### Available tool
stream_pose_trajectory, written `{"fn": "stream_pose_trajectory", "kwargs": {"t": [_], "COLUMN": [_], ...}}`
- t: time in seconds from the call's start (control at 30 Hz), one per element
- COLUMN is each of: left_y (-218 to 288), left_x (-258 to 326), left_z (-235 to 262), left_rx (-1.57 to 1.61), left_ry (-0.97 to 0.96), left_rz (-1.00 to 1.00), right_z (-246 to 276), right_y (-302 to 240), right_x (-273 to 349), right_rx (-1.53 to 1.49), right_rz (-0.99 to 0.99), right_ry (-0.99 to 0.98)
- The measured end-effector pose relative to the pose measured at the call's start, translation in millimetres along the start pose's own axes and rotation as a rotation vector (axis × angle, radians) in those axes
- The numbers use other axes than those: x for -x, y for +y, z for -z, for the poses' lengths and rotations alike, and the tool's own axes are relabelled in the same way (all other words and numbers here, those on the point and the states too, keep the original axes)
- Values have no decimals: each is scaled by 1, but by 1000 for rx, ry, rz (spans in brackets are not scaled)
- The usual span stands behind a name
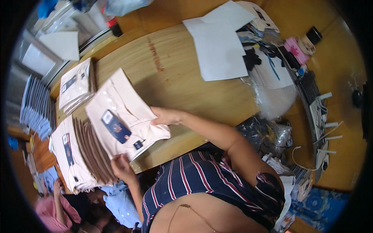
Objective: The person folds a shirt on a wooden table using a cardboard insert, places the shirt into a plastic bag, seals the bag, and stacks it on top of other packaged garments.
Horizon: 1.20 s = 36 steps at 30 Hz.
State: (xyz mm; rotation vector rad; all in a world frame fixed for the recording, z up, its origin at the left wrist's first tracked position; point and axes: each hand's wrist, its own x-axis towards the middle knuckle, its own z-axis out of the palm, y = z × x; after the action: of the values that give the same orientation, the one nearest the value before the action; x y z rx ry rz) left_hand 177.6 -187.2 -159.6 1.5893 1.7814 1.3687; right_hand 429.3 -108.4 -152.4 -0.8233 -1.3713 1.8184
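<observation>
Holding: right hand (169, 116), clasped on the right edge of a shirt (134, 119). Shirt: one, pale pink, folded, tilted over the near-left part of the table (175, 66); navy tag (116, 126) on its front, black tag (138, 145) near its lower edge. Left hand (123, 167): fingers curled by the shirt's lower corner; from where I stand, I cannot tell whether they grip it.

Stacks: tall stack (92, 151), pale pink, just left of the shirt; small stack (76, 92), pale pink, beyond it; blue stack (37, 105), farthest left.

Containers: clear bag (274, 101), crumpled, at the table's right side, contents indistinct; pink box (296, 50), near the far right corner, contents hidden; dark bottle (113, 28), red-banded, at the far left edge, contents not discernible. Papers (221, 50): white, overlapping, on the table's far side.
</observation>
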Motion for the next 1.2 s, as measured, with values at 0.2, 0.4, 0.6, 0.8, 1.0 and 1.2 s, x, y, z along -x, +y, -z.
{"fn": "stream_pose_trajectory", "kwargs": {"t": [0.2,0.4,0.6,0.8,1.0,1.2], "left_y": [-1,54,68,45,50,63], "left_x": [4,-32,-24,3,13,21], "left_z": [-36,-35,-43,-28,-17,-36], "left_rx": [-674,-766,-619,-649,-716,-716], "left_ry": [-389,-245,-310,-294,-230,-241], "left_rz": [-17,-216,-138,-31,36,59], "right_z": [100,218,287,314,372,443], "right_y": [3,-29,-68,-63,-98,-106], "right_x": [91,180,133,87,111,88], "right_rx": [993,1432,1416,973,586,253], "right_rz": [-584,-580,-719,-493,275,161], "right_ry": [1069,1722,1626,1588,1897,2060]}}
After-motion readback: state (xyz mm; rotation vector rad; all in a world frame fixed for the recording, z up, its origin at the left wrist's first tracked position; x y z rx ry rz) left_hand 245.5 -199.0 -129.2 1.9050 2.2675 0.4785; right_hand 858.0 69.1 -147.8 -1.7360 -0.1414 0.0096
